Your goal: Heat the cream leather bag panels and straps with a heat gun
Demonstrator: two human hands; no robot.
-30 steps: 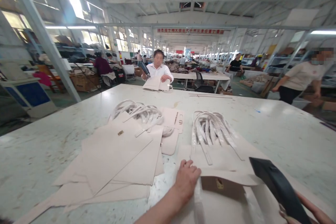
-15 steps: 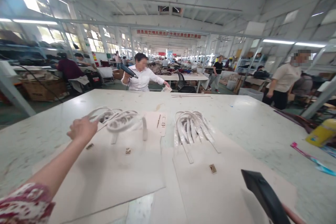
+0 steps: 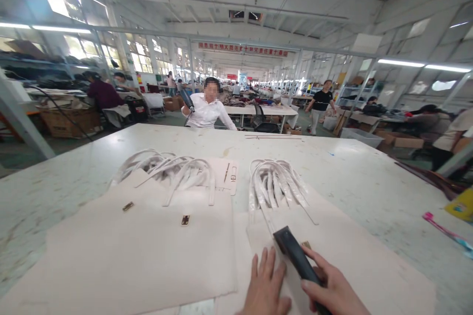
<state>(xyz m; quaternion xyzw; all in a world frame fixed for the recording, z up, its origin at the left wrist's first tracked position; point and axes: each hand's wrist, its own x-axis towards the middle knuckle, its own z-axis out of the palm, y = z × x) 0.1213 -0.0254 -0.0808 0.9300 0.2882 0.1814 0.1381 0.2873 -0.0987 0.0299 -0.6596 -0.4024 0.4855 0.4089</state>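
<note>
My right hand [image 3: 328,283] grips a black handheld tool [image 3: 299,258], its wide head over the right pale sheet [image 3: 362,251], close to the end of a white strap. Just left of the tool, my left hand [image 3: 266,280] lies flat with fingers spread, holding nothing. White straps [image 3: 277,182] lie bundled at the top of the right sheet. Another strap bundle [image 3: 177,172] rests on the left pale sheet [image 3: 148,251]. Small metal plates [image 3: 185,220] sit on the left sheet; one more [image 3: 306,245] shows partly behind the tool.
Across the white table [image 3: 343,157] a person in a white shirt [image 3: 210,112] holds a dark heat-gun-like tool [image 3: 187,101]. Thin rods [image 3: 273,137] lie at the far edge. At right are a pink-and-blue item [image 3: 443,230] and a yellow item [image 3: 461,206].
My left hand has left the left straps and come down on the right sheet. The black tool has moved left and my right hand has come into view. The person opposite has drawn back an arm.
</note>
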